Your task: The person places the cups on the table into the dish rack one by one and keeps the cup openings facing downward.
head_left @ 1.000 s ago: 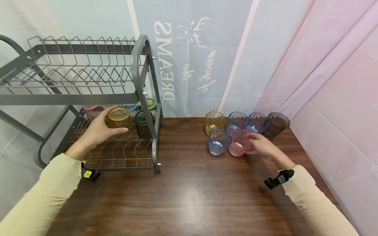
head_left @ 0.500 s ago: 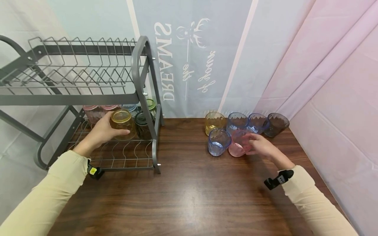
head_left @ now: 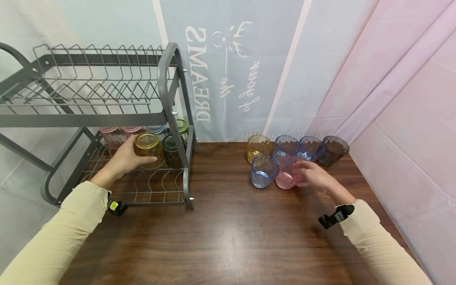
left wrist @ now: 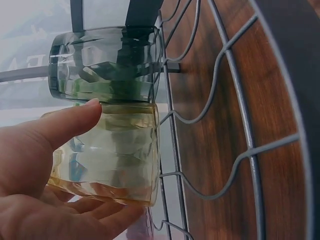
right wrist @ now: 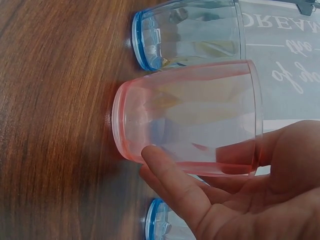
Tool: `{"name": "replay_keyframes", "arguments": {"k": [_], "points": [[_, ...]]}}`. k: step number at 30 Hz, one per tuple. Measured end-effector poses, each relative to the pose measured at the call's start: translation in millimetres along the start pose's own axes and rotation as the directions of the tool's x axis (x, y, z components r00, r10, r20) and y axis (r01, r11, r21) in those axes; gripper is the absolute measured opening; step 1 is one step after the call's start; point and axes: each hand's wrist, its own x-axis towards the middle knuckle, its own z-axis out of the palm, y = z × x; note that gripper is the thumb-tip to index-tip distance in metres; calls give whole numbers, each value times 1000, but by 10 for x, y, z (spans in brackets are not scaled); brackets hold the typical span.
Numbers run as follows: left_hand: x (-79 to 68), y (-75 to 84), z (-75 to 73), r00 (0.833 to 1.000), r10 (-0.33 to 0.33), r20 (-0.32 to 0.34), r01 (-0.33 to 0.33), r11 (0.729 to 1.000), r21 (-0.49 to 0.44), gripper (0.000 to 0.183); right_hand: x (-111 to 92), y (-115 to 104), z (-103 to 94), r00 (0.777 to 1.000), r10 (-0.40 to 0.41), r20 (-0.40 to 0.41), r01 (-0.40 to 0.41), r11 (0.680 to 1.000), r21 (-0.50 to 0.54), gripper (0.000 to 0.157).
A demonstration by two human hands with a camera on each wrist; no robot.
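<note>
In the head view my left hand [head_left: 124,158] grips an amber glass [head_left: 147,146], turned base up, on the lower tier of the dish rack. Thumb and fingers lie on opposite sides of this glass in the left wrist view, its rim right at the wires. Close beside it stands a dark grey glass [left wrist: 105,62], also inverted. Over on the table, my right hand [head_left: 315,174] holds the side of an upright pink glass [right wrist: 190,115], fingers and thumb around its wall. A blue glass [head_left: 264,172] stands right by the pink one.
Behind the pink glass stand a yellow glass [head_left: 259,148], two blue glasses [head_left: 286,146] and a dark glass [head_left: 335,150]. The grey two-tier rack [head_left: 82,120] fills the left, with pink, blue and green glasses at the back of its lower tier. A printed curtain [head_left: 228,79] hangs behind.
My left hand has moved slightly right and down with the amber glass, bringing it closer to the dark grey one. The right hand and pink glass have stayed in place.
</note>
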Motion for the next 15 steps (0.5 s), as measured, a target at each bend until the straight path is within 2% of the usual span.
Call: {"name": "replay_keyframes", "arguments": {"k": [15], "points": [[-16, -51, -14, 1000, -23, 20, 23, 1000, -11, 97, 2, -13, 0, 1000, -5, 5, 5, 1000, -3, 46]]}}
